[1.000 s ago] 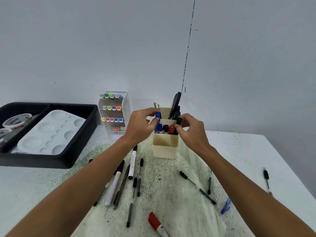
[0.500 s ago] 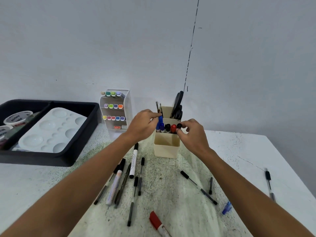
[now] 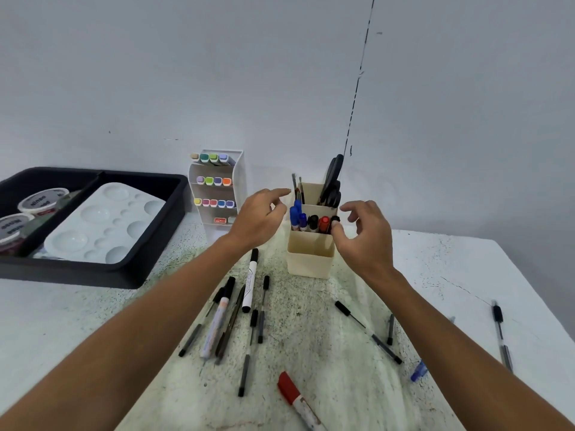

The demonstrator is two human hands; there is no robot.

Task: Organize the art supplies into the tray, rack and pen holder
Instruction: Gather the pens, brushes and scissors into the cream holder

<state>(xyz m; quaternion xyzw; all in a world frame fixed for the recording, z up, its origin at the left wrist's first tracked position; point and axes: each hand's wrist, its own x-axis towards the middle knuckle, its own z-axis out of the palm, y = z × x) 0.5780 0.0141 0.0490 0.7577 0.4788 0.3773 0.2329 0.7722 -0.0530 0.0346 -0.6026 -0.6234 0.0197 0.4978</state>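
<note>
While hovering by the pen holder point(image 3: 310, 253) mid-tabletop point(image 3: 435, 275): left hand point(image 3: 258, 217) loose, holding nothing; right hand point(image 3: 362, 236) loose, thumb touching a black marker point(image 3: 334, 219) inside. Pens point(image 3: 259, 309) scattered nearer.

Bare forearms, no sleeves, ringless hands point(image 3: 311, 228)

Bright even light, wide-angle edge distortion
</note>
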